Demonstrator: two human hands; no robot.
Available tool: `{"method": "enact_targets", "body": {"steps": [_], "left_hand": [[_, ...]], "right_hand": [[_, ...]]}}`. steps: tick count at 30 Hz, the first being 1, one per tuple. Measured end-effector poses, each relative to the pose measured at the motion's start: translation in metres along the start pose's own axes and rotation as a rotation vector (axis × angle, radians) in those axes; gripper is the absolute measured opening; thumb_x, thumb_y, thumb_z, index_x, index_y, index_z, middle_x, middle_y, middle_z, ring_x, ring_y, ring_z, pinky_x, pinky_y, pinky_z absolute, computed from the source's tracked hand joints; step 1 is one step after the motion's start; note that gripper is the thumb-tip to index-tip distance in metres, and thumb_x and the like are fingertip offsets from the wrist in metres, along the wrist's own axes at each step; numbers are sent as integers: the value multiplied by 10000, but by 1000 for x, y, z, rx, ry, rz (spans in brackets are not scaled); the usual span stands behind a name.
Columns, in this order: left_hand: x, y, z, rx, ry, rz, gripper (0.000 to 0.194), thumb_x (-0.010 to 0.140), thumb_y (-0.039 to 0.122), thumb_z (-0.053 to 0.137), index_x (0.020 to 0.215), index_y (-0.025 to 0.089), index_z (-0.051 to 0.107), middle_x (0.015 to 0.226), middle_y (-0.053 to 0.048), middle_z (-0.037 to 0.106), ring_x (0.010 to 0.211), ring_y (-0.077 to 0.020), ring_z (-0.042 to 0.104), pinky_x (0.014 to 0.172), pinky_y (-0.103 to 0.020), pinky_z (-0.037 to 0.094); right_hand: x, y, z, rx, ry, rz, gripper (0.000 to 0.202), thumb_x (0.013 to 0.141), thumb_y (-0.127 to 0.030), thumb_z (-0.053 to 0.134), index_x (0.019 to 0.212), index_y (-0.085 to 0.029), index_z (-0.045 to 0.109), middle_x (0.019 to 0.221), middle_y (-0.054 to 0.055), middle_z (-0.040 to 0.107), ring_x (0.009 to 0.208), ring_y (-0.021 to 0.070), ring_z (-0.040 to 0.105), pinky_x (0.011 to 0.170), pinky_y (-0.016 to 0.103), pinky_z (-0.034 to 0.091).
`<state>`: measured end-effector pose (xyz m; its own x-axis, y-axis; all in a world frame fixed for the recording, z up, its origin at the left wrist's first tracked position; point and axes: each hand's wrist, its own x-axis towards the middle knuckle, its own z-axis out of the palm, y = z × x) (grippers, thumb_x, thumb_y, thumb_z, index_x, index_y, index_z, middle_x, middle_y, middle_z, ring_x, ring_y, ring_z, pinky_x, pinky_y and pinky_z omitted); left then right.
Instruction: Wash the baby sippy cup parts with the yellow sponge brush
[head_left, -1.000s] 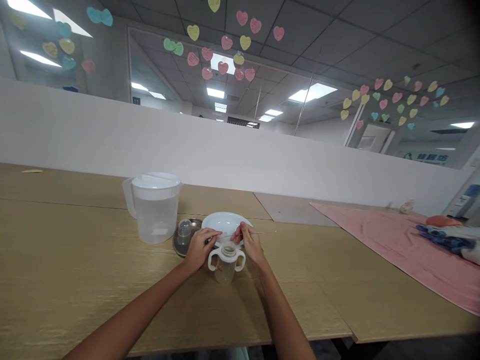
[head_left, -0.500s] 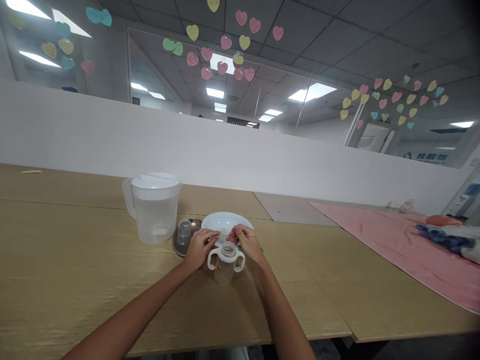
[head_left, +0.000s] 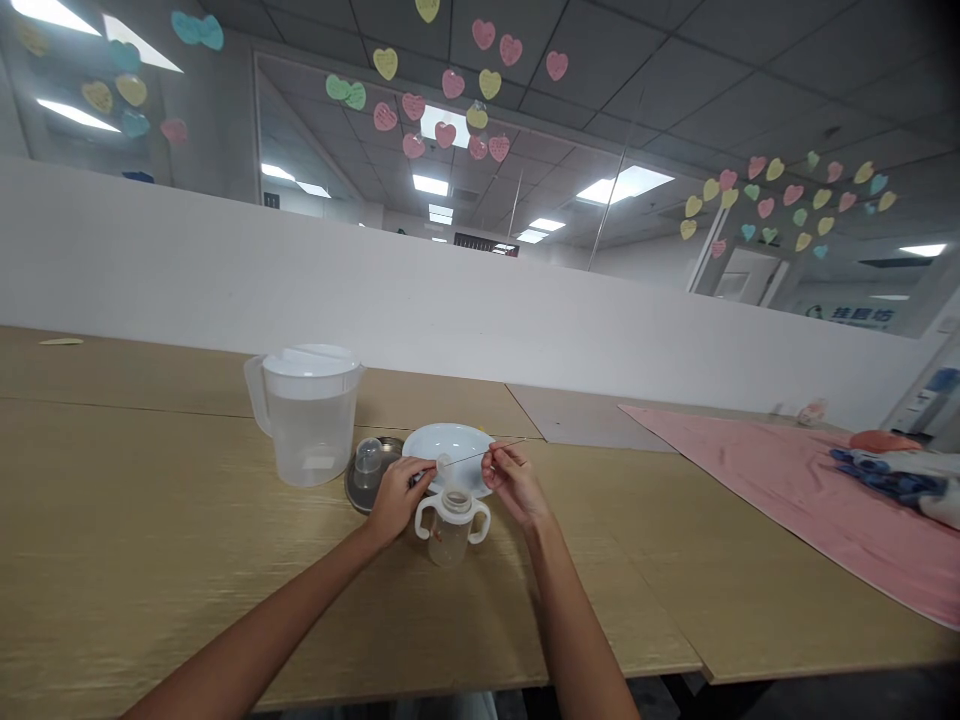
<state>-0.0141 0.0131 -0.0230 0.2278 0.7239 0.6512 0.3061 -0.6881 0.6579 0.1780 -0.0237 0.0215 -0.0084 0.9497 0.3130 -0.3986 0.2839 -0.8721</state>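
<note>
Bottle with two white handles: upright on the worktop, nearest of the containers, between the forearms; its neck is uncovered, and whether liquid sits inside I cannot tell.
Left hand: fingers closed in a pinch at the bottle's left, apparently on a small clear piece held over the bowl's near side.
Right hand: thumb and forefinger pinched on a thin rod, the other fingers loosely curled.
Thin rod: slants across the bowl, one end at the clear piece, the other rising past the right fingers.
Rod and clear piece: this work looks under way, not finished; the bottle is already open, and joining it with its dome remains undone.
White bowl: behind the bottle; its middle is partly masked, so contents are unclear.
Metal tray: left of the bowl, partly behind the left hand, carrying a clear dome cap.
Lidded pitcher: behind the tray, to its left, seemingly filled with clear liquid to below the lid.
Pink cloth: well apart, far right.
</note>
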Motion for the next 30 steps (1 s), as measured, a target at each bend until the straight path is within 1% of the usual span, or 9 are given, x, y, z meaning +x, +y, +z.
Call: {"method": "enact_targets", "body": {"steps": [6,9,12,15,19,22,25,27,30], "left_hand": [[1,-1,0,-52,-10,-20,256,817,353,505,868,176,682,930,-73,691,895,-217,596,856,-368,437],[2,-2,0,-63,-21,-30,255,815,354,508,872,177,683,930,-72,690,901,-218,592,857,-367,433],[2,-4,0,-68,-40,-34,267,821,371,503,887,186,684,943,-70,689,916,-220,586,868,-367,424],[3,-5,0,-71,-57,-31,297,833,395,487,916,189,684,965,-72,685,929,-223,580,879,-369,414],[3,-6,0,-67,-60,-19,322,841,422,475,925,192,685,965,-71,684,931,-226,576,882,-374,412],[2,-5,-1,-60,-78,-6,329,852,418,461,940,188,679,973,-73,680,941,-226,571,894,-381,407],[1,-3,0,-51,-85,11,333,875,397,419,988,191,656,1052,-75,646,1011,-223,544,939,-385,375],[1,-1,0,-47,-61,10,347,891,386,383,1002,183,642,1082,-82,612,1044,-217,522,952,-379,364],[0,4,-1,-47,-37,-11,373,901,391,345,979,171,636,1023,-84,587,1009,-209,520,919,-361,387]], "right_hand": [[1,6,4,-122,-101,10,244,613,-382,741,711,-170,667,645,8,623,522,95,486,525,234,387],[1,7,6,-145,-118,-2,218,621,-373,740,691,-175,682,650,9,631,586,106,514,613,243,410],[1,9,6,-220,-141,8,215,622,-378,735,692,-179,695,663,19,647,650,130,541,675,261,423],[1,12,6,-317,-171,31,213,644,-380,715,719,-181,705,707,29,667,696,145,560,688,265,432],[0,11,8,-393,-231,37,195,684,-373,685,736,-187,710,747,25,669,703,138,561,670,245,434],[0,11,8,-390,-249,27,206,682,-380,688,742,-185,712,756,28,670,711,142,565,671,248,441],[0,13,5,-324,-217,9,242,672,-393,703,794,-185,714,783,41,683,726,148,573,696,259,442],[1,14,4,-267,-200,4,289,682,-428,692,839,-186,711,811,54,690,724,147,573,719,265,434],[2,14,5,-204,-222,-15,382,705,-518,638,867,-178,705,825,77,688,762,161,582,730,267,422]]}}
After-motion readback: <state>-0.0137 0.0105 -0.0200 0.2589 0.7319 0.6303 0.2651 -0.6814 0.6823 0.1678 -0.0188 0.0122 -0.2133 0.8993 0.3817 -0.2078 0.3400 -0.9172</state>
